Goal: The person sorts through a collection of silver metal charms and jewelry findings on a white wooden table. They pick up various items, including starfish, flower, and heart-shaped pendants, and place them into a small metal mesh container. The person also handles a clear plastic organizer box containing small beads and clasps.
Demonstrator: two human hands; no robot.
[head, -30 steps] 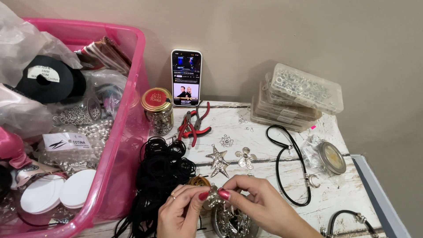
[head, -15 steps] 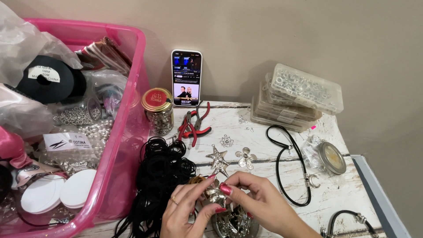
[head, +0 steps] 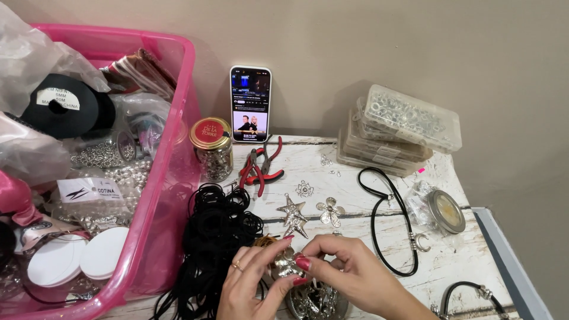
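Both hands meet at the near edge of the white table (head: 367, 237): the left hand (head: 249, 284) and right hand (head: 349, 269) each pinch a small silver charm (head: 286, 262) between closed fingertips. It sits between them, above a dish of metal pieces (head: 314, 302), beside black cords (head: 216, 237).

Storage bin (head: 172, 178) at left of table (head: 355, 201); jar (head: 211, 148), pliers (head: 259, 169) and propped phone (head: 250, 104) behind cord bundle (head: 216, 237); stacked bead boxes (head: 397, 130) at right rear, behind round tin (head: 446, 211).
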